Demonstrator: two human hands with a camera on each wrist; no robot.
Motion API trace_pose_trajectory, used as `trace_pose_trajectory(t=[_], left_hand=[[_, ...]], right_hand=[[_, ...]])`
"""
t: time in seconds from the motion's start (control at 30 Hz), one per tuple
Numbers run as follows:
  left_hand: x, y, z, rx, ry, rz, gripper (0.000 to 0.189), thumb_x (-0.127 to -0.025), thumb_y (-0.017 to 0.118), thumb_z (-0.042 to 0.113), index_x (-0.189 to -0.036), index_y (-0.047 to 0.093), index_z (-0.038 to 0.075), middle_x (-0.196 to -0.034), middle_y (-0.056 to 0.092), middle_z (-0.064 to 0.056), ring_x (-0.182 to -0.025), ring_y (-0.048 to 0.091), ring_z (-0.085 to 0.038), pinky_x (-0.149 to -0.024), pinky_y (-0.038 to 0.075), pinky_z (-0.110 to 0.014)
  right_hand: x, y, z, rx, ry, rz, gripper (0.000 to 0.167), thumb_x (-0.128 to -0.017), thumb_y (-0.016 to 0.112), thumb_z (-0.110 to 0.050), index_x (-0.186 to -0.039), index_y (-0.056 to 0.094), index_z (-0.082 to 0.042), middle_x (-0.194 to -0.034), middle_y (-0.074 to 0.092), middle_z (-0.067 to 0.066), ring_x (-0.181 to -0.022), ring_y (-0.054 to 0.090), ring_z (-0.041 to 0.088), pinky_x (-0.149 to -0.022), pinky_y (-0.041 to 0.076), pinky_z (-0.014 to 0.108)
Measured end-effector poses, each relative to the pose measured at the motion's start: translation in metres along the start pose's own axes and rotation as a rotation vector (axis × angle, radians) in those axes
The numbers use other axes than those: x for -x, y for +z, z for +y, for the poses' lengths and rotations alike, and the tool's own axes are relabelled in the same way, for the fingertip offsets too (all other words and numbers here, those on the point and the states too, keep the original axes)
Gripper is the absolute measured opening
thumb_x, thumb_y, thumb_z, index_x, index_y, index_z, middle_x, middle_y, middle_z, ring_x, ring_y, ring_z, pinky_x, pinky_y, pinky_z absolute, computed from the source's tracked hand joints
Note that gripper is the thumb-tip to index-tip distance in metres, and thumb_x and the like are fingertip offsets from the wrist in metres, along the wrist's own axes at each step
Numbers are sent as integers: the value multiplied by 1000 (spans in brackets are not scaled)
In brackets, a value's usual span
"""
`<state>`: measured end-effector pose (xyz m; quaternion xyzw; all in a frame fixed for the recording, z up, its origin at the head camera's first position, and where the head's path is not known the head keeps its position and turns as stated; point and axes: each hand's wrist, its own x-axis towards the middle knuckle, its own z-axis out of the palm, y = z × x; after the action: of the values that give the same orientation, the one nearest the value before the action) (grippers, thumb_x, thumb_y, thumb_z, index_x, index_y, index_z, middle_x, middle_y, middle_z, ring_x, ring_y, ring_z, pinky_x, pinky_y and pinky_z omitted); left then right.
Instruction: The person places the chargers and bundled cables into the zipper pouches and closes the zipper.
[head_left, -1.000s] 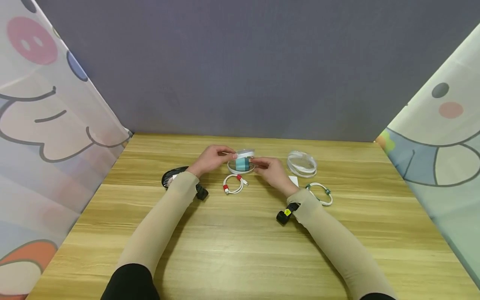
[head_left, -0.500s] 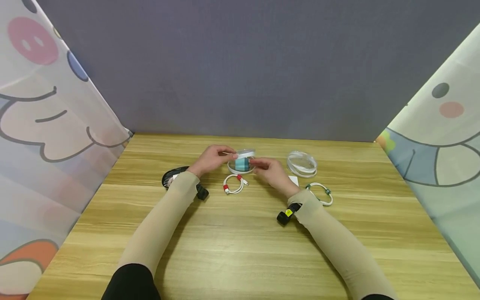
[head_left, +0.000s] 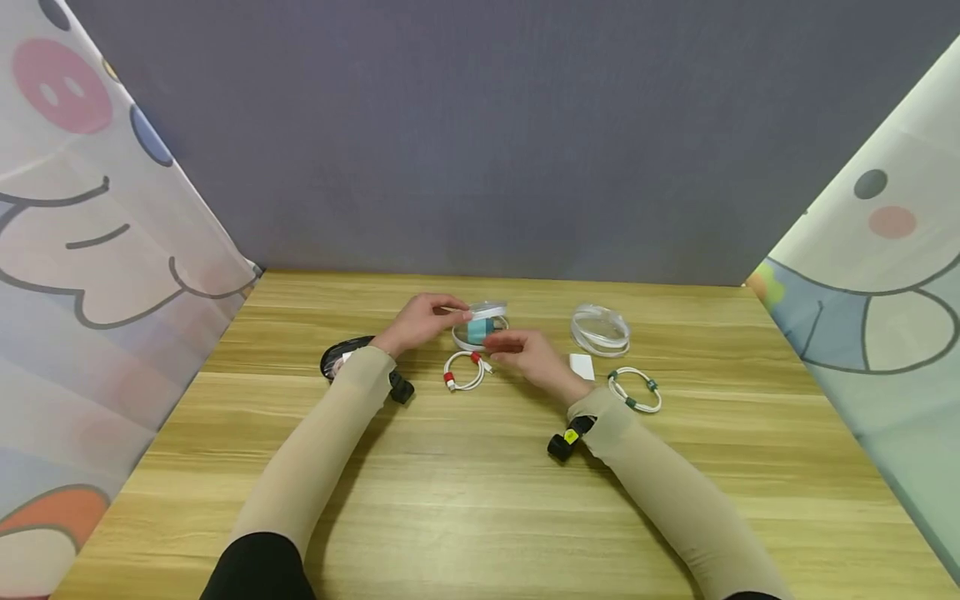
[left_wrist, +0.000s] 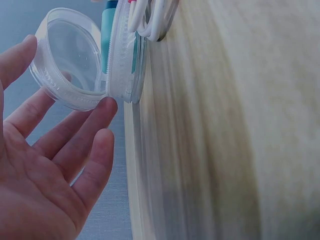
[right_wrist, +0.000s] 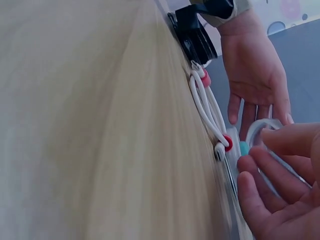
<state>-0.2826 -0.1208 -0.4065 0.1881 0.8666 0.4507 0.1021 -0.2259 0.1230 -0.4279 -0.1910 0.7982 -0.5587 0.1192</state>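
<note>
Case (head_left: 467,345) lies open at 12 o'clock on the table (head_left: 450,500), lid (left_wrist: 46,70) raised, adapter (head_left: 478,331) in its base. Left hand (head_left: 422,321), at the case's 9 o'clock, pinches the lid between thumb and finger. Right hand (head_left: 528,354), at 4 o'clock, has thumb and fingers apart near the adapter; contact cannot be determined. Around the case: second case (head_left: 598,345), 3 o'clock; white box (head_left: 581,367) and green-tied cable (head_left: 652,386), 4 o'clock; red-tied cable (head_left: 476,358), 6 o'clock.
</note>
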Motion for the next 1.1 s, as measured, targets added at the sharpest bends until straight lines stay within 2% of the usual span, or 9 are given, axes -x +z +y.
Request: trace_pose_trajectory(t=[0.23,0.47,0.73,1.1], left_hand=[[-1,-1,2,13,-2,7,43,-93,67,47,-124,70,17,-131,63,-5,-112,64,-25,-91,52,-44],[2,-2,1,12,3,3,44,-95,67,43,-126,69,14,-132,63,-6,-111,64,-26,-90,53,-44],[2,-3,-4,19,5,2,44,-94,68,43,-128,69,15,-132,63,-6,-112,65,-25,-89,53,-42],[4,-2,-4,23,-4,4,44,-94,68,42,-128,69,14,-137,60,-7,-112,64,-26,-86,54,-42]], right_hand=[[-8,10,-5,32,32,-9,33,-91,71,-4,-125,68,0,-117,70,12,-110,65,23,-91,53,31],[-11,22,-5,102,30,33,33,-85,77,-2,-118,72,-1,-106,74,10,-101,69,21,-86,54,30],[-12,27,-6,186,51,82,33,-83,79,-2,-115,74,-4,-104,74,8,-98,70,20,-87,54,30],[-9,30,-7,159,66,174,25,-82,77,4,-106,76,-3,-98,74,8,-93,70,19,-82,56,30]])
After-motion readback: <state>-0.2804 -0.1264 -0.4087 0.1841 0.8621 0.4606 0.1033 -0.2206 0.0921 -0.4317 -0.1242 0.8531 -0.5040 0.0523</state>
